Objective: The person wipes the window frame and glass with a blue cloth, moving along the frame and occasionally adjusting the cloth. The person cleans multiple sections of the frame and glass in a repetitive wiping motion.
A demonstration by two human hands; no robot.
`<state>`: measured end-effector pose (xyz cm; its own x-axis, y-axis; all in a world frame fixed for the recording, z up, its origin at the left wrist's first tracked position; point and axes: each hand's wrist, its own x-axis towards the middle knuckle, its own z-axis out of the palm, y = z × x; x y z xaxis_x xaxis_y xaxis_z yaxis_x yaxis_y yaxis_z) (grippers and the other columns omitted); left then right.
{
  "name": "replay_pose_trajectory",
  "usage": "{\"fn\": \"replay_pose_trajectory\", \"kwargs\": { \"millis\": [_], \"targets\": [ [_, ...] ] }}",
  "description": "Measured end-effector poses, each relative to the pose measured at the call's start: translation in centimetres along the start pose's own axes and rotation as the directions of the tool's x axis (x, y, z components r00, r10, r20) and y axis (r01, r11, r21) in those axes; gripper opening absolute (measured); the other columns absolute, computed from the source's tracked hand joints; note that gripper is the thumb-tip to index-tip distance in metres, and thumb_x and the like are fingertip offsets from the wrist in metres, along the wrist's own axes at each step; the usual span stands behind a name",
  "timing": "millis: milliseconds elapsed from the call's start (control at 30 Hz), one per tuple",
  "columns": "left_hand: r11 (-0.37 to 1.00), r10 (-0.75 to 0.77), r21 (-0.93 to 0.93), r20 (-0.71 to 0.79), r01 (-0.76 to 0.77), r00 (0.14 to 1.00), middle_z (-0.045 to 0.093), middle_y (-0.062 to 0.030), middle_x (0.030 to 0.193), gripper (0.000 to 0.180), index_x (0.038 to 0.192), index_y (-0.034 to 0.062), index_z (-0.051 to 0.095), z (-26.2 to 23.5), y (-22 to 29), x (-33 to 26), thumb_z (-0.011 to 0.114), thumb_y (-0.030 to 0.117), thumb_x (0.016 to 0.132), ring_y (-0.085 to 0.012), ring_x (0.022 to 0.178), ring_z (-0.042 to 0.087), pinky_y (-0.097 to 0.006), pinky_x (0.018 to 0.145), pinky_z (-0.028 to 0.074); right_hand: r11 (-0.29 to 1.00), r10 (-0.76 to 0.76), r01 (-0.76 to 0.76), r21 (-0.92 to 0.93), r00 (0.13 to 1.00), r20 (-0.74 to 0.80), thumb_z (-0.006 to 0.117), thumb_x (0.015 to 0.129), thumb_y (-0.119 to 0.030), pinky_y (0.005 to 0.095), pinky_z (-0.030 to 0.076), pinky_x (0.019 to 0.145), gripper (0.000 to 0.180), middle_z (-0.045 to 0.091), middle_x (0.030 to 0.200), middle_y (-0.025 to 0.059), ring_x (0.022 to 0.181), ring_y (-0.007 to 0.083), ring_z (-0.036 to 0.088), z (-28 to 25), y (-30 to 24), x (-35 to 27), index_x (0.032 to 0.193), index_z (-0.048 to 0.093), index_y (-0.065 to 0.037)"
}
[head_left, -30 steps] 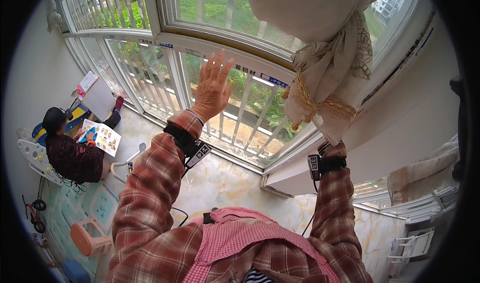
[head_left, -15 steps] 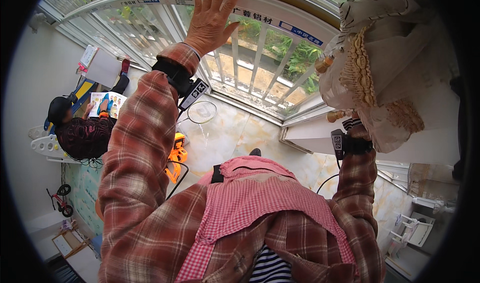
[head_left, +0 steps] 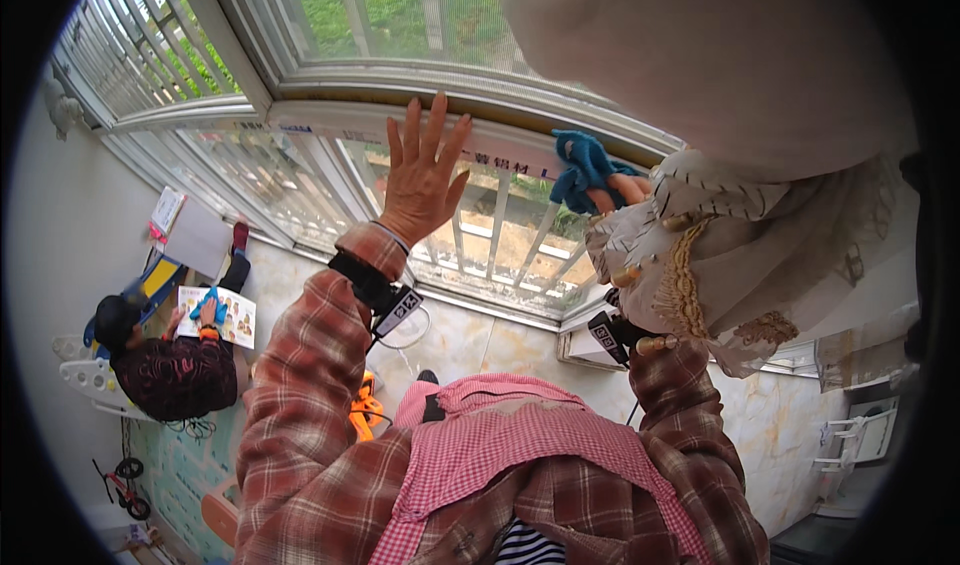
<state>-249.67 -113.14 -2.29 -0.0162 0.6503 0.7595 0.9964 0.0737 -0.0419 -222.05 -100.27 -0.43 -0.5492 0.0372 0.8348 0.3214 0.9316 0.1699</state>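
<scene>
My left hand (head_left: 424,177) lies with spread fingers against the white window rail (head_left: 335,121) and holds nothing. To its right, my right hand (head_left: 622,193) grips a crumpled blue cloth (head_left: 580,169) against the same rail. Only some fingers of that hand show; a pale curtain (head_left: 735,205) with braided trim and tassels hangs in front of its wrist and palm. Beyond the rail are upright white bars (head_left: 500,230), and the glass pane (head_left: 400,15) rises above it.
At the left, another person (head_left: 180,370) sits wiping a picture book (head_left: 232,315) with a blue cloth. A racket (head_left: 408,327) and an orange toy (head_left: 366,405) lie on the tiled floor. A small red bike (head_left: 124,487) stands lower left, a white rack (head_left: 858,435) at the right.
My right hand has come up from behind the curtain with the blue cloth to the rail. The view has tilted up, showing more window; my left hand stays flat on the rail.
</scene>
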Motion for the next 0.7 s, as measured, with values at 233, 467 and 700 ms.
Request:
{"fn": "replay_pose_trajectory", "kwargs": {
  "millis": [233,467,700],
  "targets": [
    [0.976,0.2,-0.094,0.029,-0.197,0.979,0.018,-0.0187,0.158,0.075,0.15,0.0117,0.028,-1.2,-3.3,-0.6,0.066,0.026,0.086,-0.0398,0.147,0.011,-0.057,0.117,0.0,0.991,0.09,-0.071,0.113,0.981,-0.171,0.069,0.073,-0.004,0.044,0.039,0.092,0.036,0.057,0.119,0.0053,0.111,0.0273,0.053,7.5,-6.7,4.5,0.108,0.068,-0.015],
    [0.944,0.321,-0.094,0.026,-0.318,0.947,0.028,-0.011,0.157,0.057,0.14,0.0135,0.046,-2.1,-10.2,1.2,0.064,0.031,0.088,-0.0343,0.147,0.018,-0.059,0.117,0.003,0.989,0.067,-0.046,0.14,0.987,-0.147,0.07,0.072,-0.013,0.0424,0.039,0.094,0.034,0.055,0.12,0.0043,0.113,0.0256,0.052,11.9,-11.4,8.4,0.105,0.067,-0.016],
    [0.927,0.359,-0.071,-0.105,-0.367,0.927,0.036,-0.0097,0.153,0.047,0.135,0.0205,0.054,-0.6,-10.4,1.1,0.061,0.036,0.091,-0.0332,0.144,0.025,-0.052,0.118,0.01,0.96,0.263,-0.278,-0.039,0.939,-0.221,0.064,0.064,0.007,0.0451,0.04,0.093,0.04,0.054,0.115,0.0111,0.109,0.0343,0.052,6.6,-7.1,3.4,0.1,0.065,-0.011]
  ]
}}
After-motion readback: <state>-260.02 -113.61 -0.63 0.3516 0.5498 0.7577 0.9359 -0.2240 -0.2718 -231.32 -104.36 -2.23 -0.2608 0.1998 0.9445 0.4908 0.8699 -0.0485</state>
